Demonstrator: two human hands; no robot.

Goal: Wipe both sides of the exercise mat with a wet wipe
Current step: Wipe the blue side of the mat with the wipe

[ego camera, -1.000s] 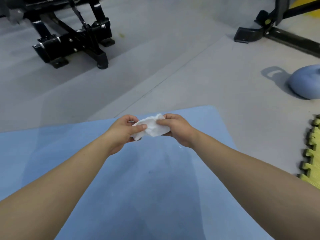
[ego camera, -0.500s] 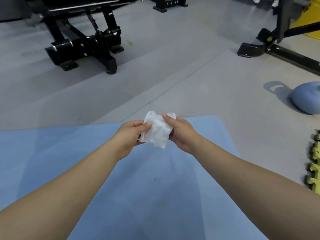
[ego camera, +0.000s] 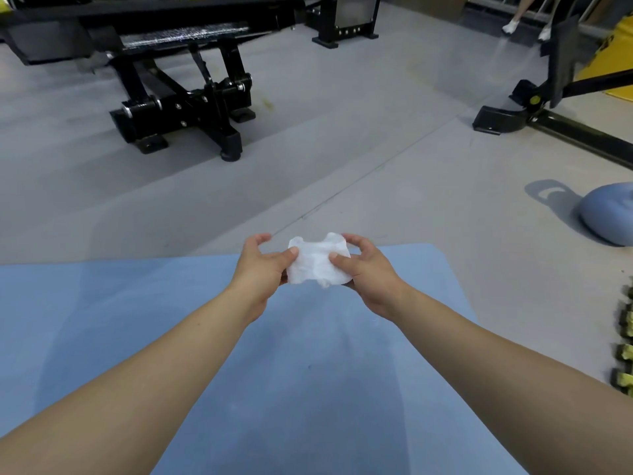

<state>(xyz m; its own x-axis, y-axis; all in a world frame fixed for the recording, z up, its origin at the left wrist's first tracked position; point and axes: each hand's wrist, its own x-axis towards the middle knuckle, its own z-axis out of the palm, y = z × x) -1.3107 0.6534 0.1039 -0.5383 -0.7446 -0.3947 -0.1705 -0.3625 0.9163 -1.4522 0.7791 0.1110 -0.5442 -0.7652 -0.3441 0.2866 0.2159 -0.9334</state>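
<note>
A blue exercise mat (ego camera: 144, 313) lies flat on the grey floor and fills the lower part of the head view. Above its far edge I hold a crumpled white wet wipe (ego camera: 317, 264) between both hands. My left hand (ego camera: 262, 269) pinches the wipe's left edge with thumb and fingers. My right hand (ego camera: 368, 272) grips its right side, thumb on top. The wipe is partly spread out and hangs above the mat, apart from it.
A black gym machine base (ego camera: 185, 111) stands on the floor at the far left. Another black frame foot (ego camera: 500, 120) is at the far right. A blue rounded cushion (ego camera: 608, 217) lies at the right, with yellow-green foam tiles (ego camera: 625, 341) at the right edge. A person's feet (ego camera: 510, 27) show far back.
The wipe has been pulled wider between my hands and now lies flatter. The view has tilted upward, so more of the room shows and my hands sit lower in the frame.
</note>
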